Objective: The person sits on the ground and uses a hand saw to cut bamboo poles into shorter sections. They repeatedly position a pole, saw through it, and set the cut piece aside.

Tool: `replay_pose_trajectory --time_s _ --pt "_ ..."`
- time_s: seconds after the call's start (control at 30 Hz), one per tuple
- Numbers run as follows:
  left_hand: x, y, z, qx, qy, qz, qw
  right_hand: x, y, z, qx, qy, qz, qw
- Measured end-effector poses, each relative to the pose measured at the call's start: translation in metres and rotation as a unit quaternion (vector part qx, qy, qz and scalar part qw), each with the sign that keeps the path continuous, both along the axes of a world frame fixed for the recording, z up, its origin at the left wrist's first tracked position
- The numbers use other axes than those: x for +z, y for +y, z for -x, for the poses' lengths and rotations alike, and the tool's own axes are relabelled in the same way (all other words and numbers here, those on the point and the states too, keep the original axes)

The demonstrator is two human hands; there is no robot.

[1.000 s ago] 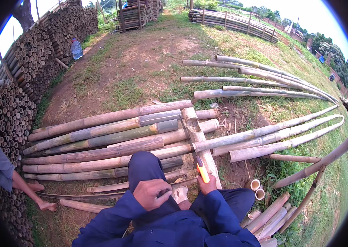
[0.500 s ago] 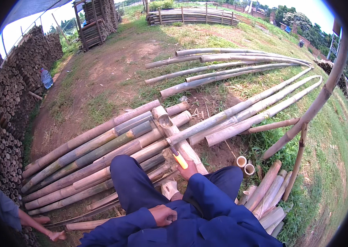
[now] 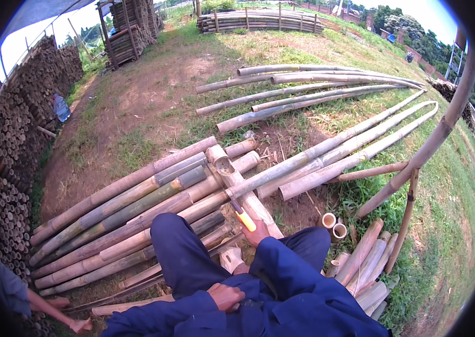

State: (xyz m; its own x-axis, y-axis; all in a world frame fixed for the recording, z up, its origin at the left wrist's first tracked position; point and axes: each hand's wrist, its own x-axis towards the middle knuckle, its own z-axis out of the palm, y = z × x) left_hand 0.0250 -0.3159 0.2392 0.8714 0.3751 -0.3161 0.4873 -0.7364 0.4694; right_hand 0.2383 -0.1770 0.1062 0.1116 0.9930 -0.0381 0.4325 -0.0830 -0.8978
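Observation:
My right hand [image 3: 256, 233] is closed around the yellow handle of a hand saw [image 3: 244, 219]. The saw's thin dark blade runs forward and left, against a bamboo pole [image 3: 248, 182] that lies across a notched, thick bamboo support [image 3: 253, 206]. Whether the teeth have cut into the pole is too small to tell. Down on my lap rests my left hand [image 3: 226, 296], its fingers curled in with nothing visible in them. My bare foot [image 3: 239, 268] shows between my knees, beside a pale cut piece of bamboo [image 3: 229, 259].
Several bamboo poles [image 3: 119, 205] lie side by side at left; more long poles [image 3: 304, 104] stretch across the grass ahead. Short cut pieces [image 3: 361, 261] lie at right below a leaning post [image 3: 417, 160]. Another person's hand [image 3: 82, 324] is at lower left, near stacked bamboo [image 3: 4, 208].
My left hand has shifted slightly on my lap. The saw and my right hand look almost unmoved. At lower left, the other person's hand has moved slightly.

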Motion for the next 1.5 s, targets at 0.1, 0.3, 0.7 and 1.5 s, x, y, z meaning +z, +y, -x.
replay_pose_trajectory --time_s 0.1,0.3,0.7,1.5 --pt "-0.028 -0.004 0.006 0.014 -0.08 -0.046 0.996 -0.002 0.004 -0.003 0.011 0.012 0.01 1.0" --pt "-0.033 -0.003 0.009 0.019 -0.127 -0.013 0.992 -0.01 0.005 -0.007 0.018 0.007 0.013 1.0" --pt "0.031 0.069 0.048 0.325 -0.362 -0.026 0.873 -0.021 -0.005 -0.007 0.027 0.027 -0.003 0.999" --pt "-0.203 0.256 0.196 0.446 0.141 -0.148 0.871 0.006 -0.011 -0.004 0.009 0.076 0.064 0.995"
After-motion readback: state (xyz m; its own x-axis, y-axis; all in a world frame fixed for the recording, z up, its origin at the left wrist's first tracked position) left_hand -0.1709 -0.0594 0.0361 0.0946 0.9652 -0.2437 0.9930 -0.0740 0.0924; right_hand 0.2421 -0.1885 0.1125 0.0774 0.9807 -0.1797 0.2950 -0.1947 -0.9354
